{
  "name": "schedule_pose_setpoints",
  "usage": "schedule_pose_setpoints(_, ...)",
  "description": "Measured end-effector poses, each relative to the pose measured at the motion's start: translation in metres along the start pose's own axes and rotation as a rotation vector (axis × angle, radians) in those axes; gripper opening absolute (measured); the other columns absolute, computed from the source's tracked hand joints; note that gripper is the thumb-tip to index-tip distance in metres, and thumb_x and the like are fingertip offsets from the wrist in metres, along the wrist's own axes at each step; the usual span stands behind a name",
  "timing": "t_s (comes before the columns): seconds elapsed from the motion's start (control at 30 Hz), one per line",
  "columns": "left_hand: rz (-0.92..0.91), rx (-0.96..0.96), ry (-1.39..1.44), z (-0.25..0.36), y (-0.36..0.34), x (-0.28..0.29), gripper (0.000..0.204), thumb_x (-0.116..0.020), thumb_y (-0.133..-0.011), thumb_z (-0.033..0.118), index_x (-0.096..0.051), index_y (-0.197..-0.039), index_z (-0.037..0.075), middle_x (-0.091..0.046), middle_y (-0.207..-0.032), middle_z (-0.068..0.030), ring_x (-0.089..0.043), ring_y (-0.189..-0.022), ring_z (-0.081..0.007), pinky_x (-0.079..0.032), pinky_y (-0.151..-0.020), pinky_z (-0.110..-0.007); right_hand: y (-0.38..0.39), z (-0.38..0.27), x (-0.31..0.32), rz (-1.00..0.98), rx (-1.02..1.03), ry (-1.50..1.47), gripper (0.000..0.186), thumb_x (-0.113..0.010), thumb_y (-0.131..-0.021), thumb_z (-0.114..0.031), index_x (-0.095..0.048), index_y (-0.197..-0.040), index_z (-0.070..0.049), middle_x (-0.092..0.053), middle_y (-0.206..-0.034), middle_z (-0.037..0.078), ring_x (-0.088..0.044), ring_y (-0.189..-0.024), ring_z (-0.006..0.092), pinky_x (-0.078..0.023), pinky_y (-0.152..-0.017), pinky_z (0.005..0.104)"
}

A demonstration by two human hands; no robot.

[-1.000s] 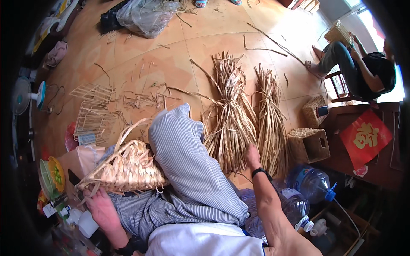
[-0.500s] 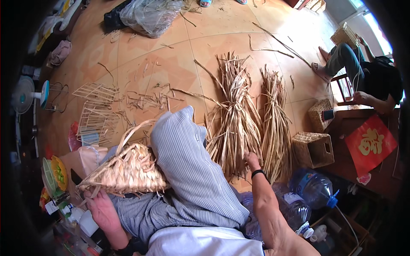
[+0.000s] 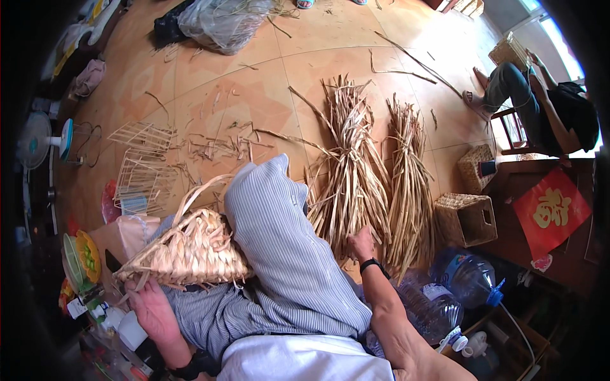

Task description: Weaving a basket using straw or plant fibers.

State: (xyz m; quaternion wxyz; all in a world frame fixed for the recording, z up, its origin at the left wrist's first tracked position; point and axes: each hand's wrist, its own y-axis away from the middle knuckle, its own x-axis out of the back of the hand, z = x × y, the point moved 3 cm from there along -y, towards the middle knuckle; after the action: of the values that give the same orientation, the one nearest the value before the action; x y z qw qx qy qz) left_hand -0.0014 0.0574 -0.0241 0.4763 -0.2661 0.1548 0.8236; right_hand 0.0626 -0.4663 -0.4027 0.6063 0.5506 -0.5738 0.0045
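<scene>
A partly woven basket (image 3: 190,251) of pale dried plant strands lies on my lap, loose ends sticking out and a long strand looping over it. At its lower left corner, my left hand (image 3: 154,311) is closed on the edge, where a loose strand hangs. My right hand (image 3: 362,244) reaches to the near end of a large tied bundle of dried strands (image 3: 349,171) on the floor. Its fingers are pinched on strand ends there; exactly how many they hold is hidden. Beside it on the right lies a second tied bundle (image 3: 408,171).
Wire frames (image 3: 146,168) stand left among scraps. Finished woven baskets (image 3: 467,222) and large plastic bottles (image 3: 467,279) are on the right. Another person (image 3: 565,111) sits at the far right, handling a woven basket (image 3: 510,52). A plastic bag (image 3: 225,25) lies at the back.
My right hand has shifted a little left along the bundle's near end. My left hand stays at the basket's corner. The other person's lower hand has moved up toward their basket.
</scene>
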Motion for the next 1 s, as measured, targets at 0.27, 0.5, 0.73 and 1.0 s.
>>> schedule_pose_setpoints(0.27,-0.066,-0.018,0.025,0.0,0.002,0.015,0.044,-0.065,-0.105,0.018,-0.055,-0.144,0.0,-0.054,-0.152,-0.0113,-0.042,-0.146,-0.0271,-0.024,-0.13,-0.045,0.001,0.018,0.006,0.138,0.121,-0.007,0.034,-0.067,-0.09,-0.019,-0.054,-0.114,0.002,-0.069,-0.106,0.032,-0.065,-0.105,0.0537,-0.053,-0.092,0.058)
schedule_pose_setpoints(0.5,0.041,-0.019,-0.004,-0.008,0.0,0.014,0.038,-0.063,-0.107,0.019,-0.057,-0.141,0.001,-0.057,-0.147,-0.0115,-0.047,-0.142,-0.0263,-0.026,-0.129,-0.045,-0.004,0.065,0.008,0.028,0.082,-0.574,0.016,-0.067,-0.102,-0.018,-0.069,-0.103,-0.002,-0.068,-0.077,0.003,-0.062,-0.065,0.0141,-0.05,-0.06,0.0355)
schedule_pose_setpoints(0.73,-0.041,-0.012,0.025,-0.005,0.002,0.01,0.039,-0.063,-0.105,0.012,-0.058,-0.142,0.002,-0.058,-0.146,-0.0111,-0.049,-0.139,-0.0258,-0.032,-0.127,-0.042,0.06,0.034,0.003,-0.308,-0.094,-1.01,0.018,-0.072,-0.102,-0.022,-0.066,-0.094,-0.008,-0.06,-0.068,-0.001,-0.052,-0.051,0.0107,-0.039,-0.044,0.0295)
schedule_pose_setpoints(1.0,-0.095,0.008,0.024,-0.005,0.0,0.007,0.036,-0.063,-0.106,0.014,-0.059,-0.14,0.002,-0.059,-0.143,-0.0106,-0.051,-0.136,-0.0256,-0.035,-0.125,-0.042,0.007,-0.11,0.123,-0.188,0.294,-1.139,0.015,-0.064,-0.104,-0.019,-0.062,-0.114,-0.008,-0.055,-0.075,-0.004,-0.046,-0.055,0.0047,-0.035,-0.046,0.0222)
